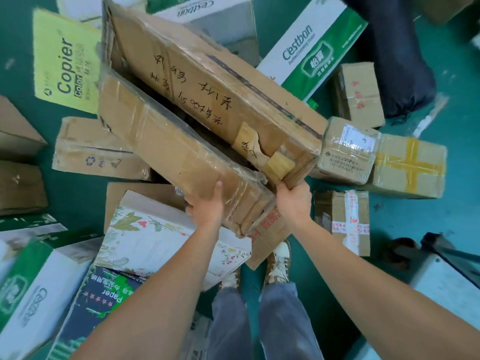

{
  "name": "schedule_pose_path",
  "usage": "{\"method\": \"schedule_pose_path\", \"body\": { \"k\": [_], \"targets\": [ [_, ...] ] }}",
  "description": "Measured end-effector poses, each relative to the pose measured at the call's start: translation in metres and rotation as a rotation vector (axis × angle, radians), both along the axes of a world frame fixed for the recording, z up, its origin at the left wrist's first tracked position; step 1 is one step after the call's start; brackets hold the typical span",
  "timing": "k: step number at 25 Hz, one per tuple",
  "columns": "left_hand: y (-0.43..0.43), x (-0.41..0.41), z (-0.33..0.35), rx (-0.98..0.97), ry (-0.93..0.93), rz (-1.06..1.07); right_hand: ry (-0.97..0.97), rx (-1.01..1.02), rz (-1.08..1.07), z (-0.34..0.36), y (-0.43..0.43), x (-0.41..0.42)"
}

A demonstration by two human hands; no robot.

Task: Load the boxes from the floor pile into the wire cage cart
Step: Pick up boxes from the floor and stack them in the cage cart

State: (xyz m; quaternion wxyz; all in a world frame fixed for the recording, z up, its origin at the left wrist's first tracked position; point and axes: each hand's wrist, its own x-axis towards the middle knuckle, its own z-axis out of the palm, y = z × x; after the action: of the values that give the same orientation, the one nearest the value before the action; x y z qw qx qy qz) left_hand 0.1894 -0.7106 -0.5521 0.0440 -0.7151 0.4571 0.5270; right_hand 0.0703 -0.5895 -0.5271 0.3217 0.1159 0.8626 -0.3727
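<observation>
Floor (462,209); box (197,81) (taped), left grip (207,206), right grip (294,201)

My left hand (206,205) grips the near edge of the big taped box (166,141); my right hand (293,201) clasps its near corner; cartons (410,165) litter the green floor (441,214).

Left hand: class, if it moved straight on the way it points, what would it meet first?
The long brown box: the left hand holds its near end, so nothing seems to stand between them, as far as this picture shows.

The long box (197,100) overlies the pile (98,152), copier box (65,63) left.
</observation>
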Motion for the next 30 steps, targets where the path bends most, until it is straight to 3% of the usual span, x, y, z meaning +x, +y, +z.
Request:
{"method": "schedule_pose_path", "body": {
  "k": [2,4,6,8,11,19,22,25,30],
  "targets": [
    [0.006,0.015,0.023,-0.097,-0.052,-0.185,-0.027,-0.012,-0.050,0.022,0.017,0.004],
    [0.013,0.034,0.041,-0.423,-0.142,-0.758,-0.072,0.002,-0.095,0.035,0.043,0.006],
    [0.017,0.038,0.061,-0.698,-0.116,-1.356,-0.102,0.025,-0.132,0.046,0.080,0.007],
    [0.021,0.028,0.079,-0.687,-0.056,-1.661,-0.116,0.042,-0.129,0.062,0.113,0.014],
    [0.042,0.006,0.115,-0.599,-0.024,-1.870,-0.144,0.055,-0.186,0.123,0.156,0.029],
    [0.170,-0.034,0.225,-0.659,0.186,-2.290,-0.255,0.088,-0.367,0.238,0.318,0.065],
    [0.248,-0.039,0.267,-0.534,0.192,-2.484,-0.223,0.221,-0.407,0.276,0.397,0.101],
    [0.340,-0.026,0.309,-0.561,0.277,-2.593,-0.134,0.428,-0.430,0.313,0.478,0.149],
    [0.477,-0.004,0.377,-0.571,0.432,-2.710,-0.041,0.527,-0.607,0.375,0.599,0.209]
  ]
}}
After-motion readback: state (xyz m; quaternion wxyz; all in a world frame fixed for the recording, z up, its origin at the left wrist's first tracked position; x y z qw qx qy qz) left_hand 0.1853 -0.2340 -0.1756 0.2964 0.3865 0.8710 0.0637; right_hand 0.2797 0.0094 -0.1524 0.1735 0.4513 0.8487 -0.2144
